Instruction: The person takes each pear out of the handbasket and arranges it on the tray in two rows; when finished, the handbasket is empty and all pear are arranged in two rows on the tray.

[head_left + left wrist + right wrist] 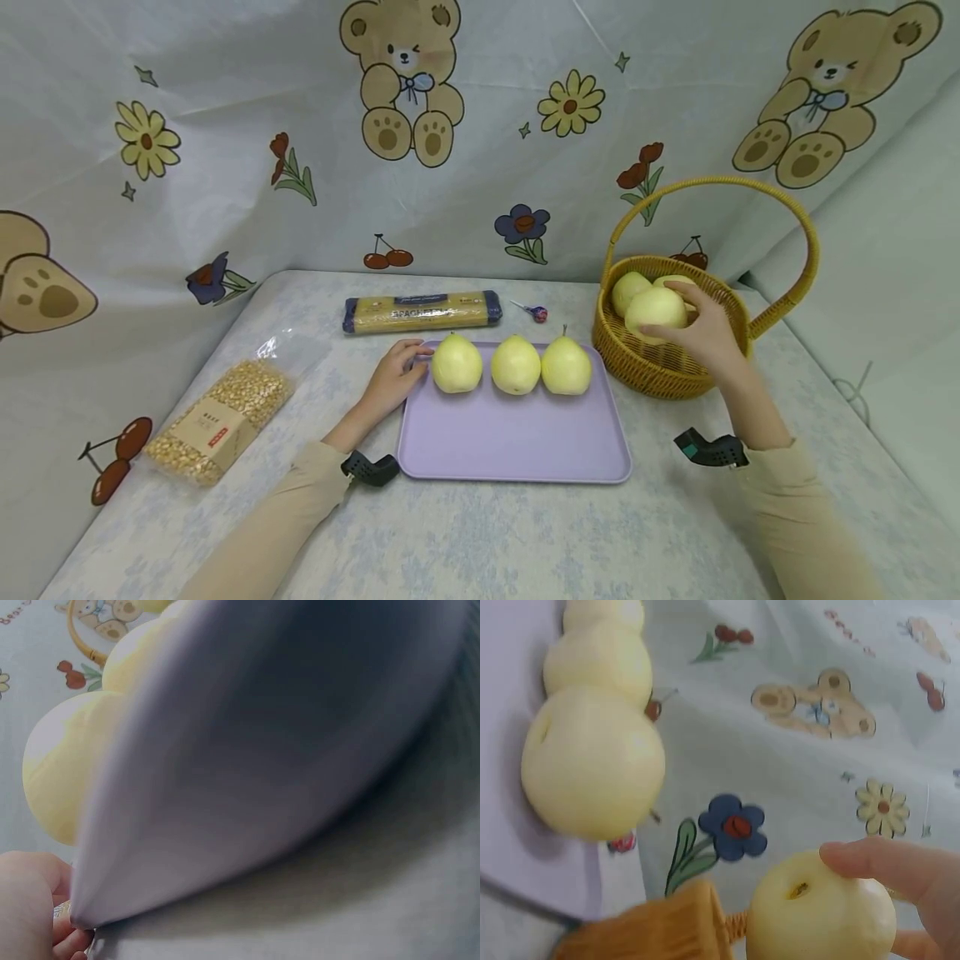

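Observation:
A pale yellow pear (652,313) is held by my right hand (703,329) at the mouth of the wicker basket (647,379), thumb on one side and fingers on the other. The right wrist view shows the thumb and fingers along that pear (821,919). At least two more pears (628,292) lie in the basket behind it. My left hand (392,382) pinches the upper left rim of the lilac tray (513,442); the left wrist view shows the tray edge (187,847) between thumb and fingers. Three pears (516,365) stand in a row along the tray's far side.
Behind the tray lie a spaghetti packet (422,312) and a wrapped lollipop (536,313). A clear bag of corn kernels (221,421) rests at the left. The basket's tall handle (810,250) arches up at the right. A printed cloth (465,208) hangs behind the table.

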`<state>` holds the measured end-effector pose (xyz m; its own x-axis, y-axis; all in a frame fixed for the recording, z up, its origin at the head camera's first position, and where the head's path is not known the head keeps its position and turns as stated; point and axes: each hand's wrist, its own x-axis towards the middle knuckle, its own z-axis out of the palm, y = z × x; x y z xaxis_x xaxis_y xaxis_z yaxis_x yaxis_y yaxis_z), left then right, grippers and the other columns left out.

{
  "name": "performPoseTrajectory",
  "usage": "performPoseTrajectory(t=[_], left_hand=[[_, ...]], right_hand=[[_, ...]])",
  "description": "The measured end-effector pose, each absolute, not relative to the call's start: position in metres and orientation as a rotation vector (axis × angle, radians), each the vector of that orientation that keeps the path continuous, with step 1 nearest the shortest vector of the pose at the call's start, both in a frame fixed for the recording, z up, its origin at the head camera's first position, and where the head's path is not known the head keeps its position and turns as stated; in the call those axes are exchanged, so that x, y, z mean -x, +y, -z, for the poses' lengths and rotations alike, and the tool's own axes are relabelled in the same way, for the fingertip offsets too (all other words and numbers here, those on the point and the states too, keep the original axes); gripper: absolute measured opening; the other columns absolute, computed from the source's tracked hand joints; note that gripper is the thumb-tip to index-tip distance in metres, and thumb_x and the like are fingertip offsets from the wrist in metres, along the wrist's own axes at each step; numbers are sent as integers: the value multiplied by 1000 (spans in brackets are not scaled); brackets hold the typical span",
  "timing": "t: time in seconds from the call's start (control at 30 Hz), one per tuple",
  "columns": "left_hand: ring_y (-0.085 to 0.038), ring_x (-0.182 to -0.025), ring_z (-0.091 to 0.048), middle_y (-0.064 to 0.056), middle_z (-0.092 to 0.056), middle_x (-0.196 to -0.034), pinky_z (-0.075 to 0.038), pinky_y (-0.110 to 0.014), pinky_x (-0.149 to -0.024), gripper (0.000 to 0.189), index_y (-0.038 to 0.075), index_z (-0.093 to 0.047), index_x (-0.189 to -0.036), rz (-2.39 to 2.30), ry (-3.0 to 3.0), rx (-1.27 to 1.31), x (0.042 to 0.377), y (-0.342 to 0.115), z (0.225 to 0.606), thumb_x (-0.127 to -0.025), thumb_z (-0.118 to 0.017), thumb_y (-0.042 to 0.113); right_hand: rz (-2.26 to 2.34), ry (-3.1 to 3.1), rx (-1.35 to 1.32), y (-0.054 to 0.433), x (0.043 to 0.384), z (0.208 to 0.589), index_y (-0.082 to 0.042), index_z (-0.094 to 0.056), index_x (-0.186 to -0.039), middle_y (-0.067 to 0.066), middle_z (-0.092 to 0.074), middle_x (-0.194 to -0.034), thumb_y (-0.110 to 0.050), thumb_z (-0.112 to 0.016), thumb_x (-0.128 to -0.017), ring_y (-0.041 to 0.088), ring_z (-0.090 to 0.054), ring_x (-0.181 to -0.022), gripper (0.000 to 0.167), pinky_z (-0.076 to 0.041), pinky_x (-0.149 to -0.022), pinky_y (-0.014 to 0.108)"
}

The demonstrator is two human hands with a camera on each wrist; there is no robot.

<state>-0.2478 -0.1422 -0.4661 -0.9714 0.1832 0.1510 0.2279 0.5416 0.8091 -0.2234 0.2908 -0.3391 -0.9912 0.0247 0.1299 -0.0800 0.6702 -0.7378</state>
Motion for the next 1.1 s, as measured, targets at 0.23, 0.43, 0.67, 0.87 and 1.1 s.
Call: performPoseTrajectory(t=[0.23, 0.43, 0.67, 0.87, 1.1], left_hand=[[-34, -134, -42, -15, -48, -139, -35, -51, -111, 28, 5, -64, -119, 1425, -2727, 352, 248, -143, 467, -95, -55, 18], [-34, -134, -42, -15, -48, -139, -36, -51, -111, 28, 4, -64, -119, 1425, -2719, 366, 249, -143, 466, -95, -55, 17], [-34, -134, -42, -14, -48, -139, -35, -50, -111, 28, 5, -64, -119, 1424, -2734, 351, 251, -142, 469, -95, -56, 17], [-33, -134, -42, -14, -48, -139, -36, -50, -111, 28, 5, -64, -118, 1431, -2729, 349, 251, -142, 469, -94, -57, 18], [-34, -134, -42, -14, -48, -140, -36, -52, -110, 29, 5, -64, -119, 1423, -2732, 349, 251, -142, 468, -95, -55, 18]], right_hand=[[-1269, -2744, -188, 257, 210, 335, -11, -38, -145, 19, -42, -142, -25, -77, -79, 34, -50, -109, 78, -44, -70, 17], [-1279, -2729, -358, 229, 201, 338, -10, -43, -142, 15, -48, -138, -19, -79, -76, 29, -53, -109, 75, -47, -79, 26], [-1364, -2724, -551, 190, 190, 354, -6, -46, -139, 17, -53, -134, -14, -83, -72, 29, -57, -107, 77, -50, -84, 32], [-1428, -2672, -789, 146, 176, 370, -7, -50, -134, 14, -53, -136, -15, -87, -66, 30, -54, -115, 78, -50, -87, 41], [-1435, -2722, -959, 107, 166, 387, -10, -53, -132, 8, -56, -133, -21, -87, -65, 21, -53, -114, 76, -47, -84, 29]])
